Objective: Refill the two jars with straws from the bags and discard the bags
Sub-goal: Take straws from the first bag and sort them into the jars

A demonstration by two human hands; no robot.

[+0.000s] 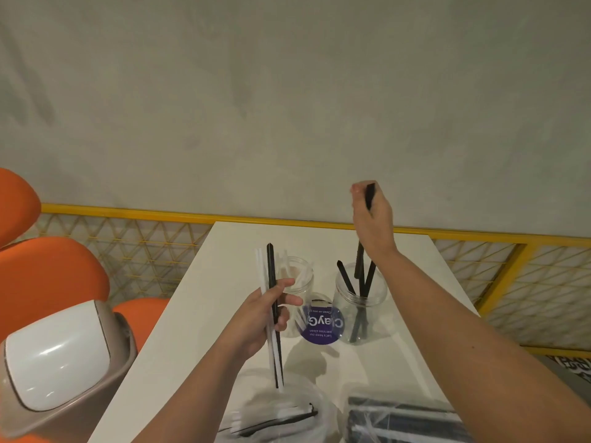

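Two clear jars stand on the white table (179, 346). The left jar (295, 282) holds white straws; the right jar (359, 310) holds a few black straws. My left hand (260, 321) grips a small bundle of straws (271, 282), one black and some white, upright in front of the left jar. My right hand (372, 219) is raised above the right jar, pinching one black straw (370, 196) whose lower end dips into the jar. Two clear plastic bags lie at the near edge: the left bag (275, 417) with mixed straws, the right bag (403, 420) with mostly black ones.
A beige bin with a white swing lid (54, 359) stands left of the table, beside orange chairs (48, 273). A round purple sticker (321, 324) sits between the jars. A yellow mesh railing (128, 244) runs behind the table under a grey wall.
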